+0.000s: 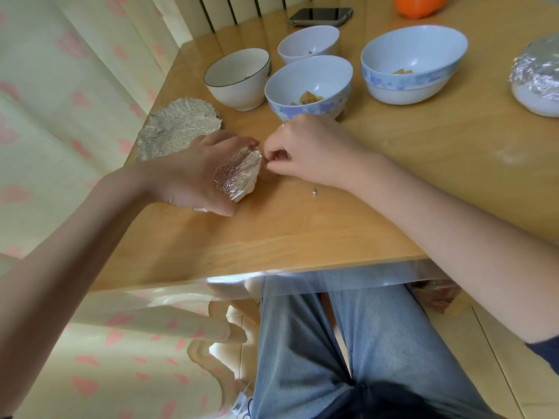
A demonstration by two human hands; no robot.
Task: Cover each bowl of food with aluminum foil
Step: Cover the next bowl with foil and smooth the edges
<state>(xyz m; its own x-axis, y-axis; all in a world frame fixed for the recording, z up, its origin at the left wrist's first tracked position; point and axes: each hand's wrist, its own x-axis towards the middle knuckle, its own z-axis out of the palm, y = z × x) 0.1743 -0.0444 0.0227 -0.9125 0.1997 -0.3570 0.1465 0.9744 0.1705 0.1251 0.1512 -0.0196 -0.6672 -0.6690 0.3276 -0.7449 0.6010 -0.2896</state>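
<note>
My left hand [193,173] presses down on a crumpled piece of aluminum foil [239,175] on the wooden table [302,231]. My right hand [305,152] pinches that foil's right edge with its fingertips. Another wrinkled foil sheet [178,127] lies flat at the table's left edge. Behind the hands stand uncovered bowls: a white black-rimmed bowl [239,77], a floral bowl [308,86] with food, a small white bowl [308,43] and a large floral bowl [414,63] with food. A foil-covered bowl [535,77] stands at the far right.
A phone [320,16] and an orange object [420,6] lie at the table's back. A tiny foil scrap [314,192] sits near my right wrist. A heart-patterned curtain [60,116] hangs at the left. My legs in jeans [348,343] show below the table edge.
</note>
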